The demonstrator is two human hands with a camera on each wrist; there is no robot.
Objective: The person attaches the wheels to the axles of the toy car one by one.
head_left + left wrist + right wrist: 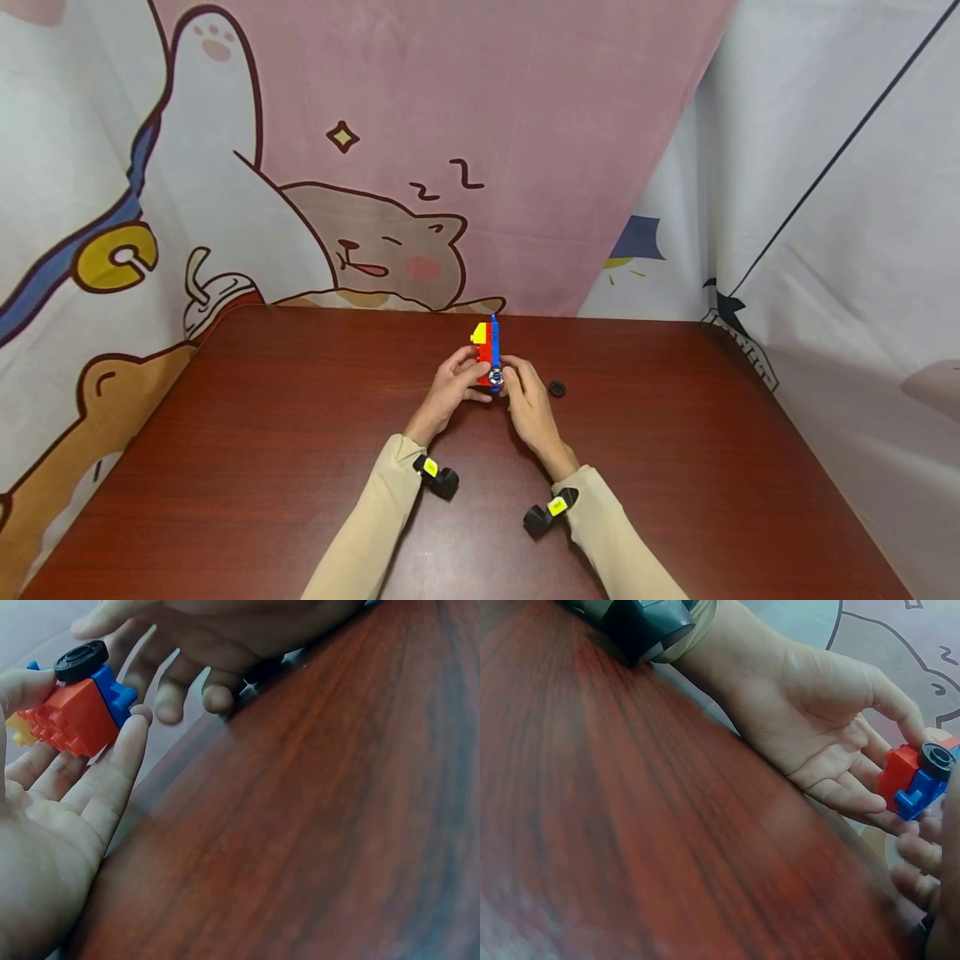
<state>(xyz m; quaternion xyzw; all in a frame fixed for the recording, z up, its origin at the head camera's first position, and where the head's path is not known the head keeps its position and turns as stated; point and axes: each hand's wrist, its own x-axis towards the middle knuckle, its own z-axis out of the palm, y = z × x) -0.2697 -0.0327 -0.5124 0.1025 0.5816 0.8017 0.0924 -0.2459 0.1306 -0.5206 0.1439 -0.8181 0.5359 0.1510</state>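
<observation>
My left hand (447, 390) holds a small toy vehicle of building blocks, its thumb on top and fingers beneath. The toy has a red block body (82, 716), a blue strip (495, 343) along one side and a yellow block (480, 333) at the far end. A black wheel (81, 661) sits on the toy's upper side, near the end closest to me. My right hand (531, 408) is close by on the toy's right, with loosely bent fingers that look apart from it in the left wrist view. Only part of that hand (922, 870) enters the right wrist view.
A second black wheel (557, 389) lies on the brown wooden table (300, 467), just right of my right hand. Cloth with cartoon animals (390, 250) hangs behind the table's far edge. Both wrists carry a strapped black camera (442, 482).
</observation>
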